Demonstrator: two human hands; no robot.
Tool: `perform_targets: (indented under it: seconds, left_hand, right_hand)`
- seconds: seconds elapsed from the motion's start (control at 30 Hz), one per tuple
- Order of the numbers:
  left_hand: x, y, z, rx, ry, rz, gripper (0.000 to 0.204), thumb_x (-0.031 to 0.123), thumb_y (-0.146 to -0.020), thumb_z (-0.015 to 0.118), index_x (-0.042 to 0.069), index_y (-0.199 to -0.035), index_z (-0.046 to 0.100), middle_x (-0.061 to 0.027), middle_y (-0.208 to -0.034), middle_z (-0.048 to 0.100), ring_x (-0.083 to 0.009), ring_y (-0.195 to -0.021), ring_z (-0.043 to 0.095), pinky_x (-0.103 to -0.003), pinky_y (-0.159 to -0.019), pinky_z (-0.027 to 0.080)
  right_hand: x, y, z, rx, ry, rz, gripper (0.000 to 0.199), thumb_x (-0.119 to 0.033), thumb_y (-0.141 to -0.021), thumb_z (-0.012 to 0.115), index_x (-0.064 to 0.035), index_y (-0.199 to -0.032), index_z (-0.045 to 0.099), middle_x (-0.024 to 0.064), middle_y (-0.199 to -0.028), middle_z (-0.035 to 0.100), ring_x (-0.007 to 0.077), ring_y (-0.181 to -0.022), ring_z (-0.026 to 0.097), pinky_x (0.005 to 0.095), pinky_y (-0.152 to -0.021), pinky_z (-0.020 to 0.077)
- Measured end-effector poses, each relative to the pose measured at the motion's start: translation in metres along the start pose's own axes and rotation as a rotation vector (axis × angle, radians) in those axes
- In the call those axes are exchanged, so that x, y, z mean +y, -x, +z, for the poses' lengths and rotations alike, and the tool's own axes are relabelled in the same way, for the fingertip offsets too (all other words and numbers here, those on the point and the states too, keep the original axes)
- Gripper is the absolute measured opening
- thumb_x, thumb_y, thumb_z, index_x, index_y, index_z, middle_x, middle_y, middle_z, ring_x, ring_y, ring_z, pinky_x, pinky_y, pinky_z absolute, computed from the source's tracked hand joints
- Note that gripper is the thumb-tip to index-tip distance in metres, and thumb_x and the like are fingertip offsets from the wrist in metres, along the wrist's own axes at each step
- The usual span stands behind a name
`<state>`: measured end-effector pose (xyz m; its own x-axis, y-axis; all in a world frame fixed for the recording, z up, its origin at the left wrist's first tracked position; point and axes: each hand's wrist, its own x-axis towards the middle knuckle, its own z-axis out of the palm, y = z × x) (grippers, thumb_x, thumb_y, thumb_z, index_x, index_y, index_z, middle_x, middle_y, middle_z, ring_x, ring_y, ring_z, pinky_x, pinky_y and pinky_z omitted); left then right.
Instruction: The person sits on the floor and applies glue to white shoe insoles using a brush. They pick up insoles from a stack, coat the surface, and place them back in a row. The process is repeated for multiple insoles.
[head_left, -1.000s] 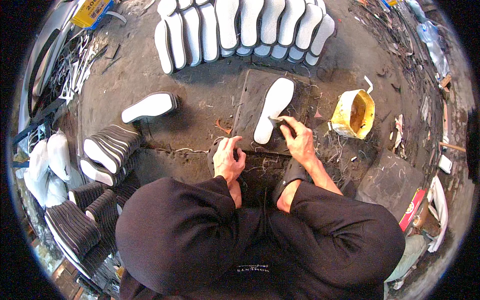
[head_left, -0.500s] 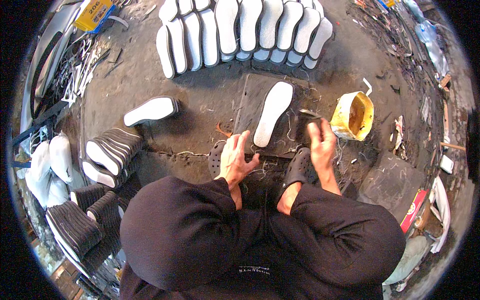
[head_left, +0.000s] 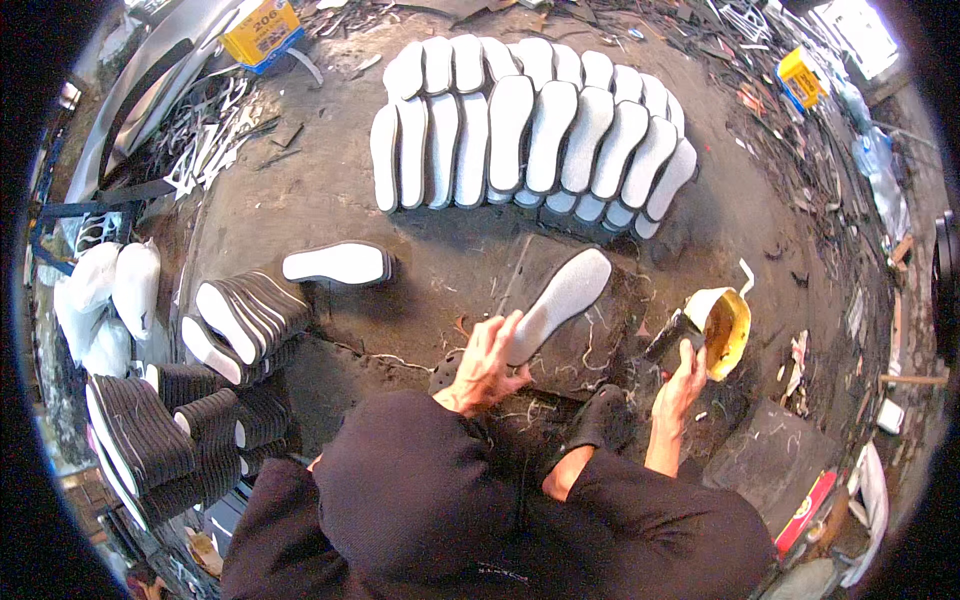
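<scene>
Sole lay pinned by the left hand; the right hand gripped a brush dipped into the yellow glue tub.

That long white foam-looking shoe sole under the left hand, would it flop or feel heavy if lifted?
The long white shoe sole probably stays fairly stiff: it lies flat, unbent, on the dark board. Likely light, since the left hand steadies it with fingertips only. Its flat shape shouldn't roll.
</scene>
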<state>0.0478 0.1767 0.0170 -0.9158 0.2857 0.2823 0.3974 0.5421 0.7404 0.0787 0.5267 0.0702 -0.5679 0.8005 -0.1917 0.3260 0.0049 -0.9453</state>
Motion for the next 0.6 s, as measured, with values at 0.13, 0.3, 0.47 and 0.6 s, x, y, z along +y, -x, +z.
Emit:
perform_targets:
  seconds: [0.13,0.3,0.47,0.6]
  left_hand:
    - [-0.048,-0.090,-0.041,0.448,0.012,-0.012,0.107,0.011,-0.073,0.093,0.000,-0.165,0.040,-0.0232,-0.150,0.053,-0.0396,-0.135,0.057,-0.051,-0.115,0.051]
    - [-0.092,-0.214,-0.057,0.560,0.086,-0.366,0.109,0.019,-0.079,0.094,0.004,-0.169,0.034,-0.0199,-0.141,0.057,-0.0326,-0.124,0.062,-0.049,-0.107,0.053]
    - [-0.132,-0.234,-0.034,0.590,-0.095,-0.332,0.107,0.022,-0.081,0.094,0.004,-0.168,0.035,-0.0232,-0.143,0.056,-0.0386,-0.129,0.060,-0.053,-0.114,0.049]
    - [-0.120,-0.209,-0.025,0.567,-0.085,-0.355,0.097,0.023,-0.084,0.092,0.003,-0.164,0.041,-0.0261,-0.147,0.054,-0.0418,-0.139,0.053,-0.051,-0.123,0.044]
  right_hand:
    - [0.002,0.005,0.001,-0.096,-0.023,0.042,0.066,-0.041,-0.106,0.076,0.0019,-0.155,0.060,0.0109,-0.141,0.070,0.0232,-0.128,0.063,0.0380,-0.102,0.0524]
    - [0.023,-0.004,0.000,-0.062,-0.032,0.027,0.060,-0.039,-0.107,0.075,0.0029,-0.148,0.064,0.0065,-0.139,0.072,0.0169,-0.115,0.065,0.0313,-0.087,0.0534]
    - [0.009,0.003,0.006,-0.161,-0.053,0.027,0.041,-0.026,-0.111,0.069,-0.0006,-0.143,0.068,0.0051,-0.130,0.072,0.0183,-0.114,0.064,0.0366,-0.104,0.0495]
    - [0.012,-0.004,-0.002,-0.147,-0.068,-0.012,0.035,-0.025,-0.112,0.069,-0.0011,-0.136,0.072,0.0039,-0.125,0.072,0.0177,-0.112,0.062,0.0367,-0.106,0.0484]
